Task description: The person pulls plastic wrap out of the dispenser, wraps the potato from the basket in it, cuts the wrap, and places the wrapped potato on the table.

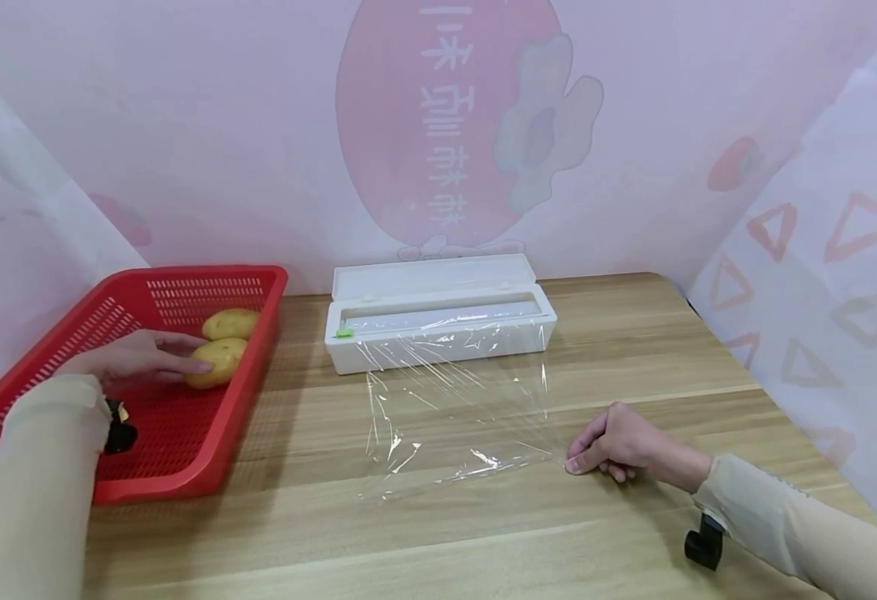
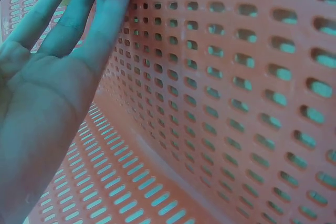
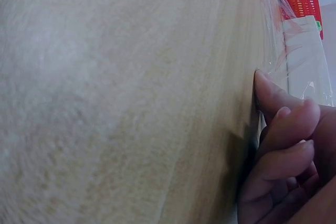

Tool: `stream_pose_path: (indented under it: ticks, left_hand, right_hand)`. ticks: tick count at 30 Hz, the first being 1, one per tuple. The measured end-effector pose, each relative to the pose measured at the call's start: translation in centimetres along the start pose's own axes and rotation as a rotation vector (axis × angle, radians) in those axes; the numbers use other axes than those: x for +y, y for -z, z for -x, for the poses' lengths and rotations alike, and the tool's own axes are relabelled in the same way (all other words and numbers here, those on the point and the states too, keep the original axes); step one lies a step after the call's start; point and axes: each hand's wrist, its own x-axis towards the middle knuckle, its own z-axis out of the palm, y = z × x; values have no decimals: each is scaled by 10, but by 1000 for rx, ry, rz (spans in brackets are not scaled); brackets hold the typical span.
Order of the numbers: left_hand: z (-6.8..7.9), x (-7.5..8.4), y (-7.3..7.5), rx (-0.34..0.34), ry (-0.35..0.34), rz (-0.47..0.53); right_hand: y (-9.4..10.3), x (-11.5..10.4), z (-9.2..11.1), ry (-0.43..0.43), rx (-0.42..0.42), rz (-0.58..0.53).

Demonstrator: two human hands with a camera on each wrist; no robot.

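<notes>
My left hand (image 1: 146,358) reaches into the red basket (image 1: 206,462) and holds the nearer yellow potato (image 1: 217,363) with thumb and fingers. In the left wrist view the fingers (image 2: 71,24) curve under its pale, speckled skin. Another potato (image 1: 230,323) lies just behind it. My right hand (image 1: 622,442) pinches one corner of a clear sheet of plastic wrap (image 1: 453,417) low over the table. The sheet runs out from a white wrap dispenser box (image 1: 438,354), whose lid (image 1: 434,275) stands raised at the back.
A small green slider (image 1: 344,332) sits on the box's left front edge. The wooden table (image 1: 408,550) spreads under everything. Printed sheets (image 1: 633,125) hang behind and to the right. Perforated walls (image 2: 236,77) of the basket rise beside my left hand.
</notes>
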Motion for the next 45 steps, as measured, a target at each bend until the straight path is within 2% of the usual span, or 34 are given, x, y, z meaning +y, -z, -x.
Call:
stream_pose_path:
  ticks: [6,9,20,29,41,45]
  left_hand:
    - [3,3,2,69,-17,-47]
    - [2,6,1,93,-25,-32]
    - [-6,7,-5,31,-53,-77]
    - [-5,9,-6,82,-53,-165]
    - [1,13,-6,16,-58,60]
    - [4,12,-5,-1,-55,92]
  right_hand:
    - [-1,0,0,-8,5,3]
    - [0,-1,0,-11,7,0]
    - [1,0,1,-16,5,-2]
    - [0,0,0,-16,3,-3]
    - [-1,1,1,-21,17,-3]
    - [-2,1,1,-16,19,-4]
